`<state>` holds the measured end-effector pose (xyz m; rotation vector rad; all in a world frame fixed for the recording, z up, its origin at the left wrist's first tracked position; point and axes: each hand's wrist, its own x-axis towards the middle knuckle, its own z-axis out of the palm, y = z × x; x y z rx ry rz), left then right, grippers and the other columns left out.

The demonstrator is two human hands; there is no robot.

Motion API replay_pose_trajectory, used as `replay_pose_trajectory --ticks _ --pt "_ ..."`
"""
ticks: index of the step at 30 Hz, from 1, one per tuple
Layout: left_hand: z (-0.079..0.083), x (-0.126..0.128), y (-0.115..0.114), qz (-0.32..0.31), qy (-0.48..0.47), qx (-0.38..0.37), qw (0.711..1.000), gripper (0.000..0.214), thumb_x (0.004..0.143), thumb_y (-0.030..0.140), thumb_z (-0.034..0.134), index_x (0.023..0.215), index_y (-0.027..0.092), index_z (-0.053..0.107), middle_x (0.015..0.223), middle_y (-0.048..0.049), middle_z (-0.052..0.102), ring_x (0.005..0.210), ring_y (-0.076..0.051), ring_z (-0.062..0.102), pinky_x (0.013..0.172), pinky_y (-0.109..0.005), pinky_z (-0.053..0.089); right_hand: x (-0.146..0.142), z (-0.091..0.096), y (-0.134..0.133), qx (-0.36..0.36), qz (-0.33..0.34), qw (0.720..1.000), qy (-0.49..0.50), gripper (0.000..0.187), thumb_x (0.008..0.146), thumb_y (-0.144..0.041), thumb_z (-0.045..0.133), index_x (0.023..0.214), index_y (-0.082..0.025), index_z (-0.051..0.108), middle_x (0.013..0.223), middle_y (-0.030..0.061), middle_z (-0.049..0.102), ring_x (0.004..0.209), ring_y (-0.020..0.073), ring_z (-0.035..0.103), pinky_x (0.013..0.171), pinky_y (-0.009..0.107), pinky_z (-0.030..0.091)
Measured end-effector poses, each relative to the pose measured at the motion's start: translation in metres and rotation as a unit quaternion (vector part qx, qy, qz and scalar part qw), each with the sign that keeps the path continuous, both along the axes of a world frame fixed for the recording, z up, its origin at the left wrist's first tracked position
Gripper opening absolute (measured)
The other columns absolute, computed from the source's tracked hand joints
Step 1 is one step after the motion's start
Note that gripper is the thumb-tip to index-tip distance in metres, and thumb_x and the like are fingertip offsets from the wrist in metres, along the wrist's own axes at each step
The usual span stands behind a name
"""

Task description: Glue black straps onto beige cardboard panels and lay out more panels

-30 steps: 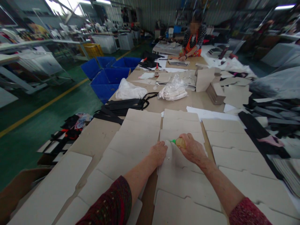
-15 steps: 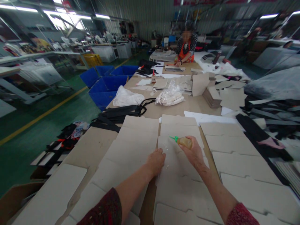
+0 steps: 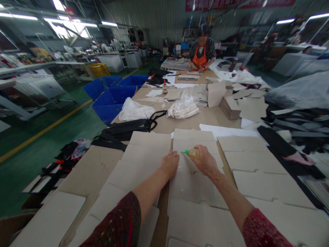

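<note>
My right hand [image 3: 204, 159] is wrapped round a small squeeze bottle of yellowish glue [image 3: 194, 153], tilted on its side. The bottle's green nozzle [image 3: 184, 152] points left, just above a grey cardboard panel [image 3: 190, 181] in the middle column. Small shiny glue drops [image 3: 180, 168] dot that panel near its left side. Close to the nozzle, my left hand [image 3: 169, 164] has its fingers curled together at the panel's left edge; the fingertips are partly hidden. Overlapping cardboard panels run in columns to the left [image 3: 136, 156] and right [image 3: 259, 161].
Beyond the panels lie black straps [image 3: 128, 128], a white plastic bag [image 3: 136, 109] and a clear bag of pale pieces [image 3: 183, 109]. A cardboard stack [image 3: 230, 108] stands at right, blue bins [image 3: 110, 101] at left. A co-worker in an orange apron [image 3: 200, 59] works at the far end.
The bottle and my right hand have shifted slightly left and up along the panel, the nozzle now nearer my left hand. My left hand has moved a little farther up the edge. The view has tilted slightly.
</note>
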<state>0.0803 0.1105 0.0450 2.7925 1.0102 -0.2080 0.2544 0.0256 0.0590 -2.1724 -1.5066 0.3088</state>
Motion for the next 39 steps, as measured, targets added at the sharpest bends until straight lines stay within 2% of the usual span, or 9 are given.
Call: replay_pose_trajectory --ticks 5,10,16,20,25,28,31,35,39 --pt "-0.005 0.007 0.010 -0.019 0.020 -0.005 1.000 0.021 0.092 0.026 0.057 0.109 0.015 0.061 0.119 -0.0084 0.061 0.114 -0.024 0.056 0.097 -0.046 0.047 -0.003 0.009 0.007 -0.028 0.024 0.998 -0.055 0.034 0.085 -0.034 0.060 0.116 -0.026 0.048 0.109 0.0051 0.056 0.083 0.0193 0.062 0.061 0.027 0.037" --pt "-0.001 0.008 0.011 -0.024 0.033 0.002 0.999 0.020 0.092 0.028 0.058 0.106 0.015 0.062 0.116 -0.0075 0.062 0.111 -0.023 0.058 0.093 -0.044 0.050 -0.005 0.021 0.014 -0.057 0.040 0.991 -0.116 0.031 0.086 -0.032 0.059 0.116 -0.027 0.049 0.111 0.0062 0.055 0.077 0.0189 0.063 0.058 0.028 0.035" --pt "0.000 0.010 0.011 -0.022 0.039 0.001 0.999 0.021 0.092 0.030 0.058 0.106 0.015 0.062 0.115 -0.0077 0.062 0.111 -0.023 0.058 0.093 -0.044 0.050 0.004 0.028 0.014 -0.075 0.048 0.990 -0.113 0.029 0.086 -0.032 0.060 0.112 -0.026 0.050 0.108 0.0060 0.057 0.078 0.0202 0.063 0.058 0.028 0.035" --pt "-0.002 0.009 0.011 -0.019 0.038 -0.001 0.999 0.020 0.092 0.029 0.057 0.106 0.015 0.062 0.116 -0.0077 0.061 0.111 -0.023 0.057 0.093 -0.044 0.050 0.006 0.024 0.012 -0.061 0.051 0.994 -0.074 0.033 0.083 -0.035 0.064 0.111 -0.026 0.050 0.107 0.0053 0.057 0.083 0.0207 0.062 0.061 0.027 0.036" --pt "-0.004 0.010 0.011 -0.017 0.035 0.007 0.999 0.018 0.092 0.025 0.057 0.106 0.015 0.062 0.118 -0.0077 0.060 0.113 -0.023 0.056 0.094 -0.044 0.049 0.002 0.005 0.017 -0.008 0.022 1.000 0.015 0.034 0.081 -0.034 0.063 0.112 -0.025 0.051 0.107 0.0059 0.058 0.087 0.0207 0.061 0.067 0.029 0.041" --pt "-0.004 0.012 0.014 -0.012 0.039 0.013 0.999 0.021 0.091 0.024 0.058 0.110 0.015 0.061 0.127 -0.0092 0.057 0.117 -0.024 0.055 0.096 -0.045 0.049 0.019 -0.004 0.016 0.063 -0.044 0.993 0.085 0.040 0.077 -0.039 0.065 0.111 -0.024 0.052 0.105 0.0061 0.061 0.090 0.0216 0.060 0.072 0.031 0.045" --pt "-0.004 0.015 0.018 -0.014 0.043 0.011 0.999 0.027 0.091 0.027 0.059 0.115 0.016 0.060 0.134 -0.0104 0.054 0.122 -0.026 0.052 0.100 -0.049 0.046 0.050 -0.001 0.005 0.099 -0.114 0.978 0.144 0.049 0.072 -0.047 0.068 0.112 -0.022 0.052 0.095 0.0042 0.064 0.083 0.0219 0.061 0.071 0.033 0.046" --pt "-0.001 0.018 0.024 -0.021 0.049 0.001 0.999 0.026 0.091 0.028 0.059 0.114 0.016 0.061 0.127 -0.0093 0.059 0.118 -0.025 0.055 0.099 -0.049 0.047 0.094 0.009 -0.021 0.061 -0.163 0.974 0.145 0.050 0.069 -0.049 0.067 0.109 -0.023 0.053 0.085 0.0007 0.064 0.076 0.0210 0.060 0.068 0.032 0.045" --pt "0.000 0.019 0.026 -0.026 0.048 0.001 0.999 0.025 0.091 0.026 0.060 0.113 0.015 0.061 0.127 -0.0095 0.059 0.118 -0.025 0.055 0.099 -0.049 0.047 0.121 0.009 -0.042 0.026 -0.140 0.986 0.089 0.047 0.070 -0.044 0.065 0.110 -0.023 0.052 0.087 0.0011 0.063 0.079 0.0209 0.060 0.070 0.032 0.044"
